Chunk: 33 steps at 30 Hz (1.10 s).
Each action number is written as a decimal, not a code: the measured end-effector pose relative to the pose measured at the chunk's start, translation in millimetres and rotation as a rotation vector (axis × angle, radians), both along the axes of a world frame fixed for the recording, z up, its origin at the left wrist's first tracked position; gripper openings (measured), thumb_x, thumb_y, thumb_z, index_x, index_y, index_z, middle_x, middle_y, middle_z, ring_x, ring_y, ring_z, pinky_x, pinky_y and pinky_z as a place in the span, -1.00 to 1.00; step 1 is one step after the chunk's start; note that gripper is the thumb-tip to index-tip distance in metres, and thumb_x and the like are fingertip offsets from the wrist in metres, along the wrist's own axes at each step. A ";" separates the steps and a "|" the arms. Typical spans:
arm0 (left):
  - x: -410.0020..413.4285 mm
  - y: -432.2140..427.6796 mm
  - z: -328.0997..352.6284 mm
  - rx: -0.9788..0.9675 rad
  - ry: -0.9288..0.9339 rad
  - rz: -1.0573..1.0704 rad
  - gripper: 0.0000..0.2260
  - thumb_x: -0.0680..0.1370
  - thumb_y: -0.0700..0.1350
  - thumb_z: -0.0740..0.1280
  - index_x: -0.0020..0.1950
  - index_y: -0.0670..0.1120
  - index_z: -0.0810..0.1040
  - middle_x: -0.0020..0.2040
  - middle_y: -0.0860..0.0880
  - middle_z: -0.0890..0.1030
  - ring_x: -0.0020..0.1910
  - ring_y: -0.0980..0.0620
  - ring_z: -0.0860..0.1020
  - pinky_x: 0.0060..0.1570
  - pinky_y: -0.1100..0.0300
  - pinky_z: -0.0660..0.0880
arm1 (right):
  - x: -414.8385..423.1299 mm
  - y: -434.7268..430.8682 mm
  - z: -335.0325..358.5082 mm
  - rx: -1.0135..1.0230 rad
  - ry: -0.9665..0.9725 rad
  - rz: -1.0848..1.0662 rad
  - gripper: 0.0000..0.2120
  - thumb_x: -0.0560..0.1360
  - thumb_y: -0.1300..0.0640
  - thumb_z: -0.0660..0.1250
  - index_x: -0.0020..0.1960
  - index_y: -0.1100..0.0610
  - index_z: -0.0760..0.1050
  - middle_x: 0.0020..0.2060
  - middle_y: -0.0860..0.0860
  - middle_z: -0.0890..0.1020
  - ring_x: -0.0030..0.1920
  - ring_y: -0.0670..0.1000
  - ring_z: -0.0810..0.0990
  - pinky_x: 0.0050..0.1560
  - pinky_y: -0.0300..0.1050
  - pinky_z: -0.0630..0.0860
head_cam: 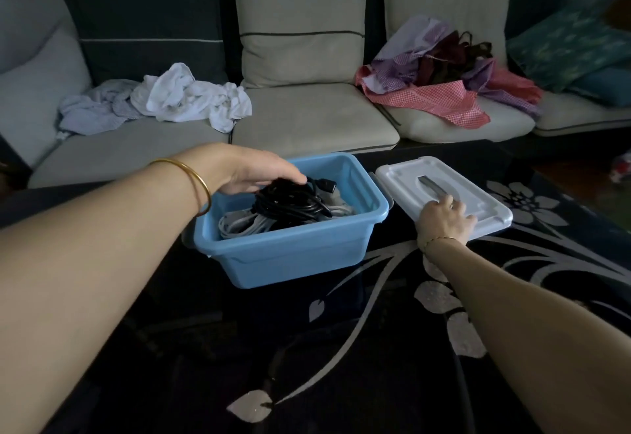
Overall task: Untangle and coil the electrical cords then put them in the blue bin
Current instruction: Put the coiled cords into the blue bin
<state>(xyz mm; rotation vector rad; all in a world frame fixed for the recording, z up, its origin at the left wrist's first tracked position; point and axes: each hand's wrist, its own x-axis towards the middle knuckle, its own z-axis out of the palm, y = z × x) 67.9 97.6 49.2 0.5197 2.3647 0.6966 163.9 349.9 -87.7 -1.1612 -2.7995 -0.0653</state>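
The blue bin (293,249) stands on the dark floral rug in front of the sofa. Inside it a coiled black cord (290,201) lies on top of coiled white cords (239,223). My left hand (252,170) reaches in from the left, palm down, and lies over the top of the black coil with its fingers nearly straight; the thumb is hidden. To the right of the bin, a white lid (478,194) lies flat on the rug. My right hand (444,218) rests on the lid's near part, fingers stretched toward its handle slot.
A grey and dark sofa (307,116) runs along the back. On it lie a heap of white cloth (184,95) and a heap of red and purple cloth (444,78). Green cushions (573,44) sit at the far right.
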 end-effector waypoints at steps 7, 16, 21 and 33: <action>3.6 -4.1 -6.0 -0.206 0.262 -0.199 -0.35 0.54 0.03 0.35 0.52 -0.20 0.18 0.49 -0.11 0.28 0.44 -0.06 0.29 0.43 0.08 0.21 | 7.8 -7.5 7.4 0.027 -0.039 0.074 -0.67 0.51 0.26 0.24 0.26 0.10 0.44 0.23 0.08 0.45 0.28 0.17 0.34 0.07 0.13 0.39; 22.6 -19.2 -20.5 0.027 0.443 -0.107 -0.23 0.49 0.06 0.40 0.55 -0.11 0.07 0.53 -0.11 0.17 0.49 -0.06 0.20 0.40 0.16 0.16 | 13.4 -24.6 89.8 -0.379 0.620 -0.099 -0.69 0.55 0.13 0.22 0.25 0.23 0.40 0.23 0.13 0.43 0.23 0.20 0.37 0.15 0.20 0.39; 15.6 -37.4 -12.4 0.264 0.526 0.171 -0.42 0.54 0.07 0.33 0.47 -0.17 0.29 0.43 -0.15 0.37 0.38 -0.13 0.37 0.37 0.04 0.30 | 14.6 -72.6 119.0 -0.321 0.824 0.423 -0.86 0.49 0.15 0.30 -0.01 0.21 0.47 0.00 0.08 0.49 0.00 0.08 0.47 0.00 -0.08 0.43; 22.2 -79.2 -15.2 0.234 0.584 0.503 -0.83 0.59 -0.14 0.21 0.04 -0.18 0.55 0.21 -0.26 0.54 0.19 -0.25 0.50 0.16 0.01 0.42 | 39.0 -84.2 105.3 -0.239 0.236 0.991 -0.85 0.51 0.15 0.32 0.08 0.10 0.52 0.16 -0.03 0.48 0.25 0.05 0.38 0.27 -0.12 0.31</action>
